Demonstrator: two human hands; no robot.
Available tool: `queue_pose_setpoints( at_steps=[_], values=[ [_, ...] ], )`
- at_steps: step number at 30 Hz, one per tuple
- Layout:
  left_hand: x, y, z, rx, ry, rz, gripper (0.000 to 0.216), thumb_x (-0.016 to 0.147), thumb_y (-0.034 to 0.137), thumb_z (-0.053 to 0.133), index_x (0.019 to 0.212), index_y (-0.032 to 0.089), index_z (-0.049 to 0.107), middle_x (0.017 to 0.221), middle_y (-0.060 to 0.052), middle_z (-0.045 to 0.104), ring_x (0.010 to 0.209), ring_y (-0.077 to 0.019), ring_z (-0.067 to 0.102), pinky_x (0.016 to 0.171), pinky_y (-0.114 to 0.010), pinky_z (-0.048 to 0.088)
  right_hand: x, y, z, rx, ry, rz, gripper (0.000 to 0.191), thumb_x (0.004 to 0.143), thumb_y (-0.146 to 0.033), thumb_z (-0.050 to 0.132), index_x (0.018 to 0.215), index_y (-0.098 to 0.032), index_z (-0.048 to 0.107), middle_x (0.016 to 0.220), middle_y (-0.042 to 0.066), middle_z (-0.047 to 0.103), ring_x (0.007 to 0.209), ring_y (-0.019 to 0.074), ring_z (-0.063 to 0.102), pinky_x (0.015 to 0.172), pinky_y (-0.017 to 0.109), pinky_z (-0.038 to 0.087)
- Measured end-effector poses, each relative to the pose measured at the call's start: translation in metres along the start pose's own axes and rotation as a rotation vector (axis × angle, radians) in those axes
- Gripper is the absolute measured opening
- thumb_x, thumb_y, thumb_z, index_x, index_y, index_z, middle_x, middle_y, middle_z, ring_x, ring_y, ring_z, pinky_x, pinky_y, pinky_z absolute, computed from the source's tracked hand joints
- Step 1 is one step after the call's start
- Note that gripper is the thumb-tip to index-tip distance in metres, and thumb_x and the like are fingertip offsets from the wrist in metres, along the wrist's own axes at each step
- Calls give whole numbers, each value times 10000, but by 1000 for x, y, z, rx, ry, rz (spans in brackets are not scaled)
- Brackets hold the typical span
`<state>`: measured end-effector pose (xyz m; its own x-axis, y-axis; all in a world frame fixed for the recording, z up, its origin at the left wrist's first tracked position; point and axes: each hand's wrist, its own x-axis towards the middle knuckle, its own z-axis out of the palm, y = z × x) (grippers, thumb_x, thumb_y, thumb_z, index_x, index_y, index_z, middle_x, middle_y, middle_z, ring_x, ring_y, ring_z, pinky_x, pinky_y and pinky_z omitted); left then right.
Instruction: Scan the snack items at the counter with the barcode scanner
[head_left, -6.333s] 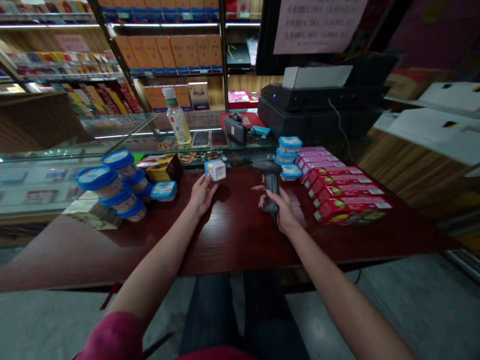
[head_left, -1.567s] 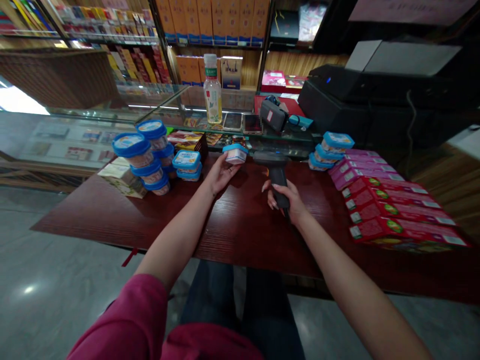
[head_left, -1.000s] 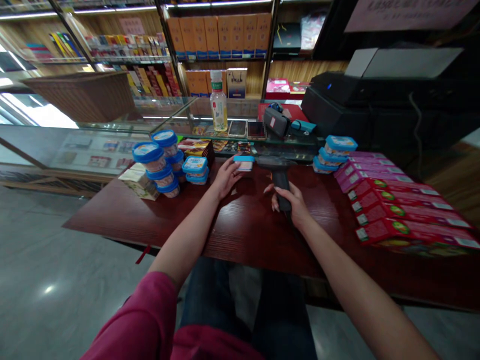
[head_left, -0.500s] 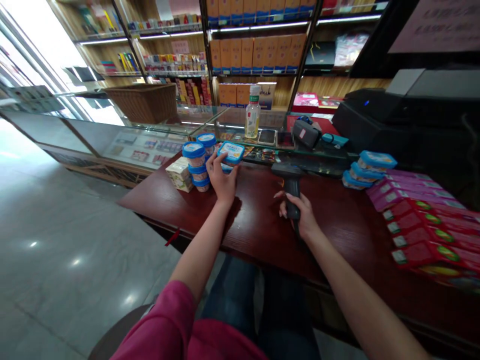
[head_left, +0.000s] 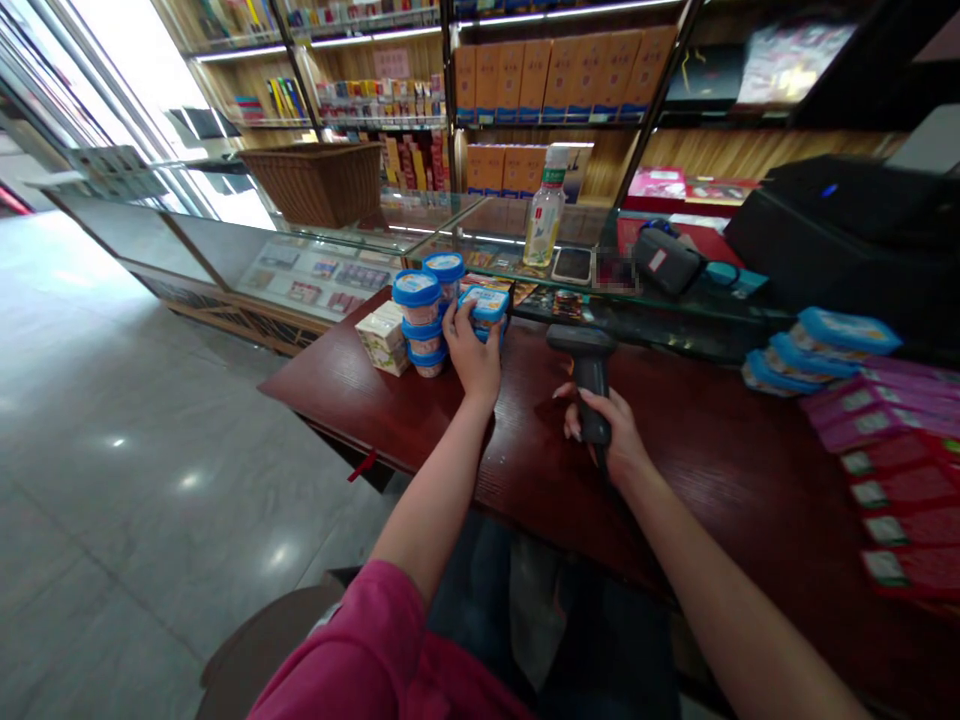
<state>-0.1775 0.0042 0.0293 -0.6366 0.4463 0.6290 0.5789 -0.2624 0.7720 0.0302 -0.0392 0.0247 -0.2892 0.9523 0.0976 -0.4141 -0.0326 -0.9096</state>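
Observation:
My left hand [head_left: 474,352] is curled round the near side of a rectangular plastic tub [head_left: 484,301] with a blue lid. Another blue-lidded tub shows partly beneath it. Round blue-lidded tubs [head_left: 418,298] are stacked against it on the left, and a pale, leaf-patterned pack [head_left: 382,338] stands beside them. In my right hand [head_left: 611,428] is a black barcode scanner [head_left: 592,385], gripped by its handle above the counter, head up and facing away from me. Its cable hangs below my hand.
The dark red counter [head_left: 525,460] carries stacked blue-lidded tubs [head_left: 814,350] and red packs [head_left: 915,510] on the right. Behind it, a glass case holds a drink bottle [head_left: 545,215], a phone [head_left: 572,265] and a dark grey case [head_left: 667,260]. A wicker basket [head_left: 315,180] stands far left.
The view has swung left, so most things appear further right. The rectangular tub under my left hand sits slightly closer to the round tubs. My right hand still grips the scanner.

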Motion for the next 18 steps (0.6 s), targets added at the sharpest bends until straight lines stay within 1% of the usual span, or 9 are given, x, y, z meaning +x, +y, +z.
queue_pose_setpoints(
  at_steps=[7, 11, 13, 15, 17, 18],
  values=[
    [-4, 4, -6, 21, -26, 5, 538, 944, 251, 749, 1431, 191, 529, 1537, -188, 463, 1523, -307, 435, 1317, -454, 306, 3, -5, -7, 17, 30, -36, 229, 793, -366, 791, 905, -183, 711, 928, 39, 767, 419, 79, 528, 418, 261, 504],
    [-11, 11, -15, 61, -40, 45, 627, 958, 309, 740, 1506, 179, 464, 1617, -234, 362, 1582, -355, 343, 1329, -486, 281, 4, -10, -16, 5, 90, -75, 236, 773, -375, 795, 877, -180, 714, 912, 40, 773, 427, 80, 545, 421, 249, 503],
    [-18, 18, -23, 93, -46, 77, 638, 981, 330, 705, 1537, 186, 428, 1650, -245, 318, 1606, -360, 295, 1330, -505, 277, 3, -15, -24, -2, 137, -93, 248, 758, -385, 799, 864, -178, 714, 901, 40, 778, 430, 80, 548, 431, 249, 511],
    [-28, 27, -29, 118, -12, 111, 600, 995, 319, 671, 1532, 194, 434, 1645, -238, 313, 1605, -356, 290, 1328, -531, 279, 2, -20, -36, -5, 199, -113, 274, 733, -398, 814, 852, -177, 702, 886, 40, 783, 427, 81, 548, 435, 251, 519],
    [-39, 36, -32, 123, 36, 152, 535, 999, 294, 645, 1499, 211, 474, 1595, -214, 353, 1569, -347, 339, 1318, -552, 296, -2, -28, -51, -9, 271, -132, 309, 705, -409, 832, 850, -180, 683, 861, 36, 786, 421, 85, 550, 435, 253, 526],
    [-45, 41, -31, 109, 39, 184, 503, 1000, 283, 635, 1479, 222, 495, 1553, -198, 391, 1534, -338, 382, 1305, -552, 321, -5, -32, -60, -14, 305, -141, 326, 694, -413, 838, 856, -184, 672, 853, 33, 787, 419, 86, 551, 436, 254, 531]
  ],
)
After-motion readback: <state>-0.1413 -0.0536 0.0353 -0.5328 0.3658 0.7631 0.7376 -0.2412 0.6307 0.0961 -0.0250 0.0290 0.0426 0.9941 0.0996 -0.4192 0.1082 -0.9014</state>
